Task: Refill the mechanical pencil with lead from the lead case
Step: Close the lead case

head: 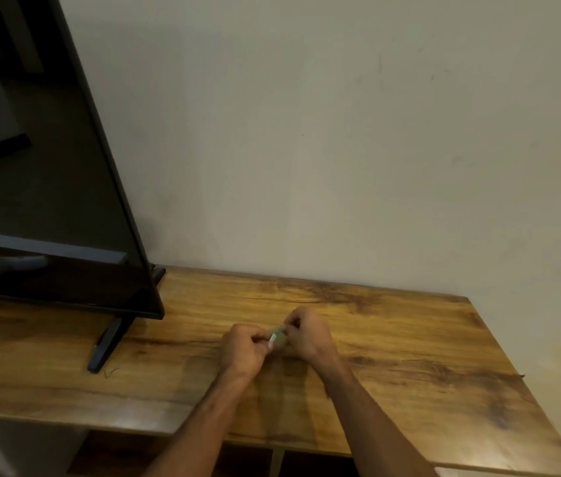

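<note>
One lead case [278, 338]; left hand [245, 351], right hand [307, 335], two grips tight around it

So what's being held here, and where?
A small greenish item, probably the lead case: left hand pinches its whitish end, right hand the opposite end.

Dim, warm indoor light; soft, slightly blurred picture.
The wall [341, 132] is evenly lit, with a brighter yellow patch at lower right. The table [409, 356] carries faint soft shadows under the left hand [242, 351] and right hand [308, 333]. The small greenish thing [279, 338] they pinch is smeared. The TV [48, 201] shows dull reflections, and its edge leans with wide-angle distortion.
</note>
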